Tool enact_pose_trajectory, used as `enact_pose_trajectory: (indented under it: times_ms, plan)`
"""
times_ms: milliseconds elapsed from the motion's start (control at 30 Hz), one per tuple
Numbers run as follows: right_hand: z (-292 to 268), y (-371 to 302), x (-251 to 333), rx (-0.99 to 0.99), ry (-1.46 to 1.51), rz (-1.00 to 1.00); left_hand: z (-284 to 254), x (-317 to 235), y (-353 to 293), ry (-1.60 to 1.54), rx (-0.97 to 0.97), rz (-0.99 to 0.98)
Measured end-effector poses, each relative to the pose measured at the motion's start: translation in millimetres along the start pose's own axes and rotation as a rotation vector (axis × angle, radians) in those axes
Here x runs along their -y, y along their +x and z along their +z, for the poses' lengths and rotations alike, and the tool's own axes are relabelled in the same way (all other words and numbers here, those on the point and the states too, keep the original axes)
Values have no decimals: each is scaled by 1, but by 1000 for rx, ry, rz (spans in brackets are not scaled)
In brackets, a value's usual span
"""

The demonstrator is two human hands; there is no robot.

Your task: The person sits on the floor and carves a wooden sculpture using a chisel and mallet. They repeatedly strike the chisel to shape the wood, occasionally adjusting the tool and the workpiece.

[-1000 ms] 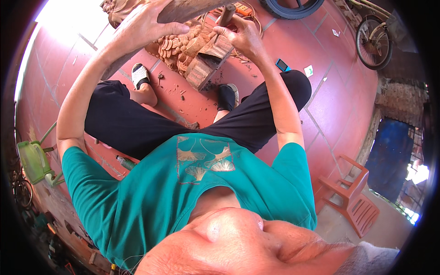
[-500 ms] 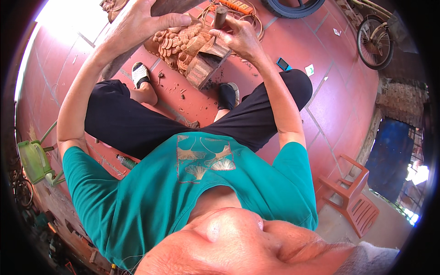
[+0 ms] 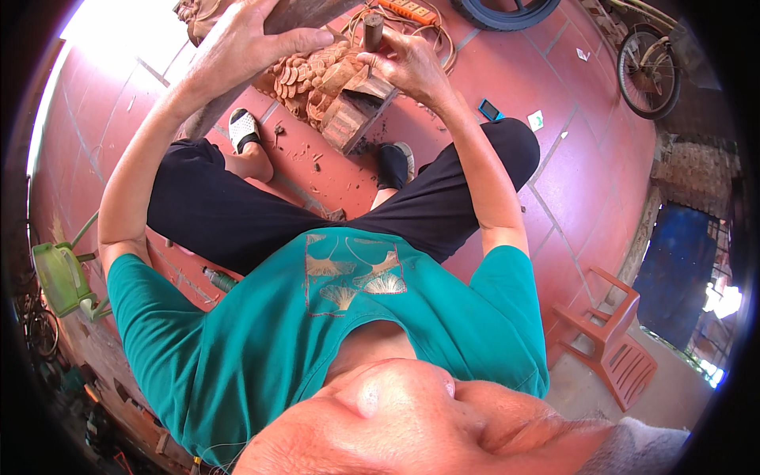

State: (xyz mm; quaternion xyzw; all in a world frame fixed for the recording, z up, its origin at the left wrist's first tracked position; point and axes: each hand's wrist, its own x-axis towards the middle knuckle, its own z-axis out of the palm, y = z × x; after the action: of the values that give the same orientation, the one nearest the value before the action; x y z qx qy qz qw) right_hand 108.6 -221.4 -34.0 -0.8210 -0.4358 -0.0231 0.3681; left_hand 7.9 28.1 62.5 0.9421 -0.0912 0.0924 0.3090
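My right hand (image 3: 412, 67) is closed around a short, round wooden tool handle (image 3: 373, 30), its blunt end turned up. The tool's other end is hidden, so I cannot tell its kind. Below it lies a carved wooden piece (image 3: 305, 83) with rows of scale-like shapes and a squared, uncarved end block (image 3: 346, 123). My left hand (image 3: 241, 47) is over a long dark wooden beam (image 3: 305, 11). Its thumb stretches out toward the carving, apart from the other fingers, which the top edge partly cuts off.
Wood chips (image 3: 315, 162) lie on the red tiled floor (image 3: 582, 158) between my feet. An orange power strip (image 3: 408, 10) with coiled cord is behind the carving. A blue phone-like device (image 3: 490, 109) lies by my right knee. A red plastic chair (image 3: 606, 332) stands at the right.
My right hand and the wooden handle have shifted slightly to the left. The left hand stays nearly in place, and the carving has hardly moved.
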Motion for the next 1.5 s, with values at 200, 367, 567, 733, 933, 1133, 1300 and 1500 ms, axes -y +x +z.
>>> enact_pose_trajectory:
  times_ms: [200, 367, 567, 733, 933, 1133, 1300, 1500]
  plan:
    - [1, 0, -4, -3, 68, 3, 19, 24, -3, 71, 155, 31]
    - [-3, 0, -11, -29, 123, 140, 19, 35, -4, 89, 88, 66]
    - [2, -3, -16, -143, 176, 136, 6, 19, -1, 122, 100, 22]
    - [2, 0, -19, -121, 141, 143, 5, 21, -1, 136, 75, 46]
    - [3, -3, -15, -100, 234, 163, 7, 28, 0, 169, 62, 61]
    - [1, -3, -9, -88, 220, 154, 5, 20, -1, 193, 56, 42]
    - [-3, -2, -2, -13, 133, 169, 2, 16, 3, 109, 26, 52]
    - [6, 0, -8, -47, 93, 81, 15, 28, -1, 104, 139, 24]
